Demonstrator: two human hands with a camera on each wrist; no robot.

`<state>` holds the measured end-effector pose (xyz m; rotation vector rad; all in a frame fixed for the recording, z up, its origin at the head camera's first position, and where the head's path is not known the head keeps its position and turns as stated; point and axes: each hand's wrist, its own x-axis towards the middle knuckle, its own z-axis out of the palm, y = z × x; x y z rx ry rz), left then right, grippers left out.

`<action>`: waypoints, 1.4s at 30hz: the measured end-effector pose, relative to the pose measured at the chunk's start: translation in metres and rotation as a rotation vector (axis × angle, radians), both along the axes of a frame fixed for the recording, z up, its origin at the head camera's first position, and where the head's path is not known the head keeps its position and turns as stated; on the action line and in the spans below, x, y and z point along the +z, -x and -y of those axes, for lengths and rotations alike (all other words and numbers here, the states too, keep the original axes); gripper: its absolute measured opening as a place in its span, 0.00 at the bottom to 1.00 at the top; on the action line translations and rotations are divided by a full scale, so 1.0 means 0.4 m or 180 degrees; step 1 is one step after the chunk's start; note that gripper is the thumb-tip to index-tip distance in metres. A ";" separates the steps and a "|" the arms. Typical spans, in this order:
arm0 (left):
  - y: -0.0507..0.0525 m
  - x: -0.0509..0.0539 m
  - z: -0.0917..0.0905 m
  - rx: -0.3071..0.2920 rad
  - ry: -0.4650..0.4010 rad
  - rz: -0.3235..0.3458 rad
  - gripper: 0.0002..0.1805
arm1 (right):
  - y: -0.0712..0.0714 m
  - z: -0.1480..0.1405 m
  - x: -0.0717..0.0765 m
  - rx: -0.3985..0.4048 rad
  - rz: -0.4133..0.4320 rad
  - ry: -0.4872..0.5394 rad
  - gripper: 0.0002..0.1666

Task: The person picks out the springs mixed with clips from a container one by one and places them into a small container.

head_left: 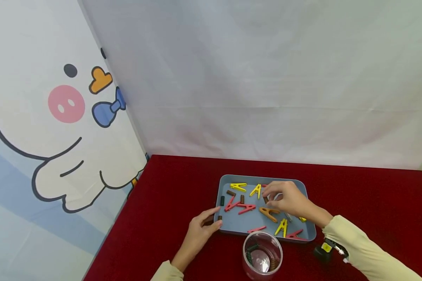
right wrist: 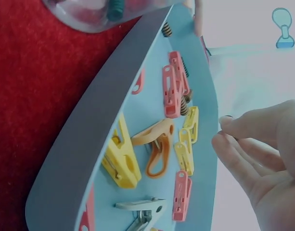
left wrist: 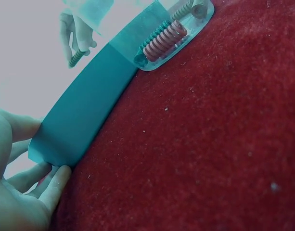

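Note:
My right hand [head_left: 288, 198], above the right half of the blue-grey tray [head_left: 232, 228], pinches a small brown coil spring [head_left: 265, 199] between thumb and fingertips. That spring [left wrist: 76, 58] hangs from the fingers in the left wrist view; in the right wrist view the fingers mostly hide it. At the tray's near left corner, my left hand [head_left: 198, 230] touches the outer wall with extended fingers and thumb. More springs lie in the tray, including a dark green one [head_left: 222, 201] and a brown one [head_left: 231, 192]. A clear round cup [head_left: 279, 253] in front of the tray contains several green and brown springs.
Spring clamps share the tray: yellow [head_left: 283, 227], red [head_left: 247, 208], orange [head_left: 269, 214] and pale grey [right wrist: 143, 211]. A black device with a yellow mark [head_left: 326, 247] is by the right wrist. Dark red cloth [head_left: 176, 187] covers the table; a white curtain [head_left: 267, 78] hangs behind.

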<state>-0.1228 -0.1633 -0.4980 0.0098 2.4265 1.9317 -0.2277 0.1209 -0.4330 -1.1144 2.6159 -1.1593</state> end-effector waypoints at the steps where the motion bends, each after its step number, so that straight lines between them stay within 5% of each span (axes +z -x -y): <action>1: -0.001 0.001 0.001 -0.0008 0.0016 -0.0012 0.24 | -0.006 -0.001 0.004 -0.0013 -0.0004 0.0003 0.12; 12: -0.022 0.015 0.018 -0.0101 0.0060 -0.0109 0.22 | -0.082 -0.011 0.060 -0.0057 0.0091 0.0128 0.13; 34: -0.010 -0.002 0.000 0.0047 0.0125 -0.0085 0.22 | -0.118 -0.039 0.093 -0.0004 0.0411 0.0431 0.11; 42: -0.017 0.055 -0.022 0.0070 0.0114 -0.0037 0.22 | -0.115 -0.056 0.088 0.0116 0.0437 0.0588 0.11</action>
